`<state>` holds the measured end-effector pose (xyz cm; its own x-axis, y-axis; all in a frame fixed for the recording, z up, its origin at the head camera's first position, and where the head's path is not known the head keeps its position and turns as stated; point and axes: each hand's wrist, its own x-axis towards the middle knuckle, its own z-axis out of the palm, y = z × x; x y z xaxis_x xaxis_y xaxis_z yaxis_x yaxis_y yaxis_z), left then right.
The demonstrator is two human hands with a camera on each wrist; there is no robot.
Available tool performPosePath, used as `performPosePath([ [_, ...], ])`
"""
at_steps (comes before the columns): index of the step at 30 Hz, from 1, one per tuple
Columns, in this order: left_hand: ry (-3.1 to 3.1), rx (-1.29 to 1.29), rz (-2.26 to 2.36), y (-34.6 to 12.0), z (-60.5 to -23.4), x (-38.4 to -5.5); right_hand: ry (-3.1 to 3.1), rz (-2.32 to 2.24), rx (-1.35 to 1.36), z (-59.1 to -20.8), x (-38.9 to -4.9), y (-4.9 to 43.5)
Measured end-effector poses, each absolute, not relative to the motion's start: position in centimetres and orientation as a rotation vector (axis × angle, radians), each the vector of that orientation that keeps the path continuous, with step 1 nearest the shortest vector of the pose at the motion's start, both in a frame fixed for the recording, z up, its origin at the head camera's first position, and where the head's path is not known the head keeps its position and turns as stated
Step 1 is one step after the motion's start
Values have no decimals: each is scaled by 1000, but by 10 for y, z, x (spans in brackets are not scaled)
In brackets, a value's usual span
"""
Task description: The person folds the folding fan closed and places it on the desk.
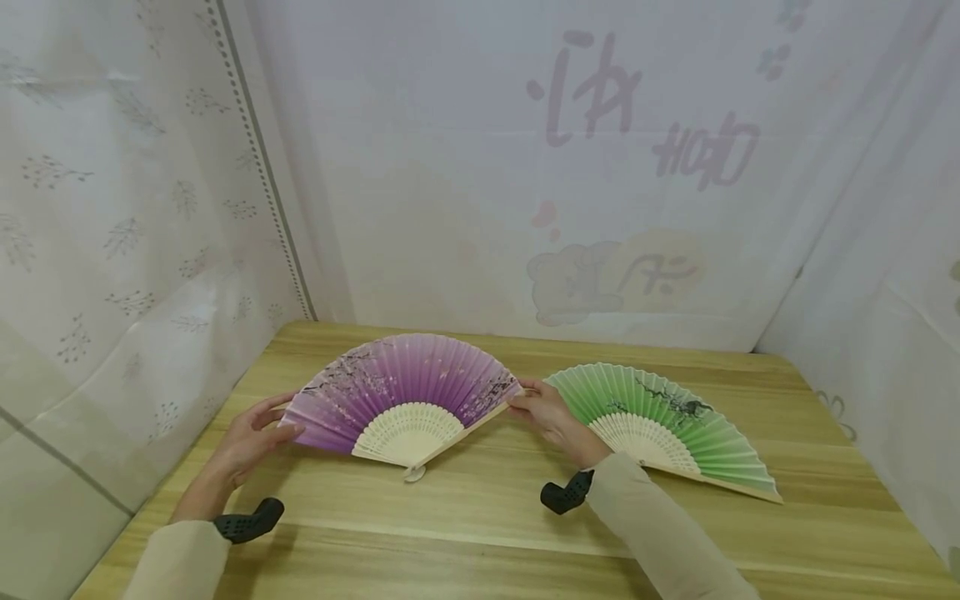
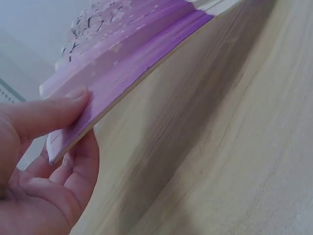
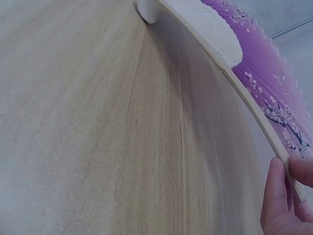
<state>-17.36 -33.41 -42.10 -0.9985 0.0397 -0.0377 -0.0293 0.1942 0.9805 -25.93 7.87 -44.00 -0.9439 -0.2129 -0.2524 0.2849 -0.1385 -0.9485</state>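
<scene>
A purple folding fan with a blossom print and pale pierced ribs is spread open between my two hands. My left hand pinches its left end, thumb on the purple cloth and fingers beneath, as the left wrist view shows. At the other end, my right hand pinches the pale outer rib near its tip. The fan's edges stand off the wood and cast a shadow. Spread on the table to the right lies a green folding fan, partly behind my right hand and forearm.
The wooden table has its far edge against a pale printed curtain. Another curtain with a leafy sprig pattern hangs at the left side. Each wrist wears a black device.
</scene>
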Motion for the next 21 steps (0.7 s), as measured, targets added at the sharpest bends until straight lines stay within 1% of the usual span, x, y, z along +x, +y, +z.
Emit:
performPosePath([
  [10,2285,-2,2189,-330,-425,-173,1785,-2280,119,-434,-255,78],
  [13,2246,-42,2252,-326,-422,-171,1787,-2333,147,-431,-253,79],
  [17,2344,-120,2187,-320,-417,-170,1793,-2383,172,-429,-250,80],
  [21,2397,-108,2136,-314,-412,-170,1776,-2428,194,-427,-249,84],
])
